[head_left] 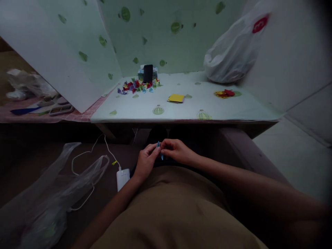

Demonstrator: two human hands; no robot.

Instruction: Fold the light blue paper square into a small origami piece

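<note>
A small folded piece of blue paper (162,156) is held upright between my two hands, over my lap and below the table's front edge. My left hand (147,159) pinches it from the left, thumb against its side. From the right, my right hand (176,150) has its thumb and fingertips closed on the same paper; the fingers hide part of it. On the table, a pile of folded paper cranes (136,85) in several colours lies at the back left. A stack of square paper sheets (176,98), yellow on top, lies nearer the middle.
A phone (148,73) leans on a tissue box (140,74) behind the cranes. Red and yellow paper pieces (225,93) lie right, below a white plastic bag (228,58). Beside me are a white power bank (122,179), its cable (110,149) and a clear bag (57,197).
</note>
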